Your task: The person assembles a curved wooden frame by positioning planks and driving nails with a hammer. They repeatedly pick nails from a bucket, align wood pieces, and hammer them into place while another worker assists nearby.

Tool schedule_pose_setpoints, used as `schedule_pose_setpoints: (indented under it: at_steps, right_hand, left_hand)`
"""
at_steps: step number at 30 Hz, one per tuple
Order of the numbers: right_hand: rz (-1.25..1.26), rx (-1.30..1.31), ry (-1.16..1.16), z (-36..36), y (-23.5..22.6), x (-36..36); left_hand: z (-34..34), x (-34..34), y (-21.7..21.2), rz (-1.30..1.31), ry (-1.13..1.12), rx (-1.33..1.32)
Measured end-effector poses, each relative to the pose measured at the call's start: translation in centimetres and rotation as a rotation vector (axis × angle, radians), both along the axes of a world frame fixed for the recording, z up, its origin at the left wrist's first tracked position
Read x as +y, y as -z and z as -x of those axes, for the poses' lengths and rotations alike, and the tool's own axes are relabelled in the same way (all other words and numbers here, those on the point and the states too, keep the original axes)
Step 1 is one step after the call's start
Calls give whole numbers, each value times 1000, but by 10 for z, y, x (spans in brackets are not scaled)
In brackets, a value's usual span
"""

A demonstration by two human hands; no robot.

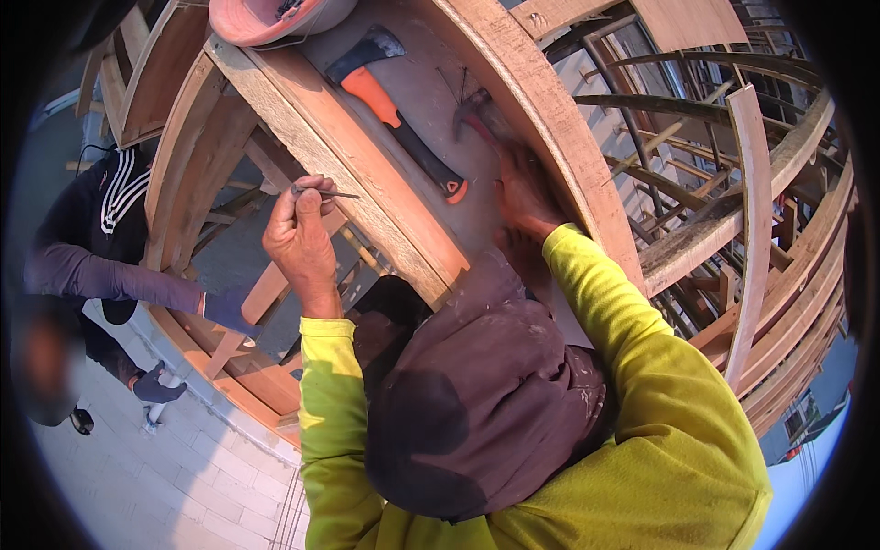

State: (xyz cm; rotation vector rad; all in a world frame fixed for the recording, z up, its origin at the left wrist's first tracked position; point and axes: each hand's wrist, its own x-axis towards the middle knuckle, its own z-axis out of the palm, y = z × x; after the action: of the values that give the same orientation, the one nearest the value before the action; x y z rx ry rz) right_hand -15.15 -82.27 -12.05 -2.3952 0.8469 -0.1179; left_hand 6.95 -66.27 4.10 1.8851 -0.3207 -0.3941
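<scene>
My left hand [302,240] is closed in a pinch on a long dark nail [337,192], its thin end sticking out over the edge of a wooden beam [344,160]. To the right, my right hand [527,194] is wrapped round the red handle of a hammer [477,117]. The hammer's head lies low by the curved plank, partly in shadow. Between my hands and farther off, an axe [403,133] with an orange and black handle rests on the grey surface. My brown-trousered knee [495,394] hides part of the work below.
A reddish round container [270,20] with small dark pieces sits at the far edge. A curved plank [550,110] rises on my right. Curved timbers and poles [715,183] crowd beyond it. At left, a gloved co-worker [119,238] touches a wooden piece [261,298] above paving [197,467].
</scene>
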Motion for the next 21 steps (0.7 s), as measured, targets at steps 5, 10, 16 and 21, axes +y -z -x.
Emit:
schedule_pose_setpoints:
  at_steps: [5, 10, 16, 21]
  right_hand:
    - [-212, 271, -21, -6, 22, 2]
    - [-535, 1, 122, -1, 19, 14]
    - [-1100, -182, 65, 11, -58, 6]
    - [-1039, -316, 22, 22, -95, -3]
  left_hand:
    - [-28, -35, 2, -160, 388, 27]
    - [-42, -64, 11, -368, 619, 129]
    - [-52, -82, 7, -686, 970, -36]
    - [-48, -99, 4, -837, 1060, -55]
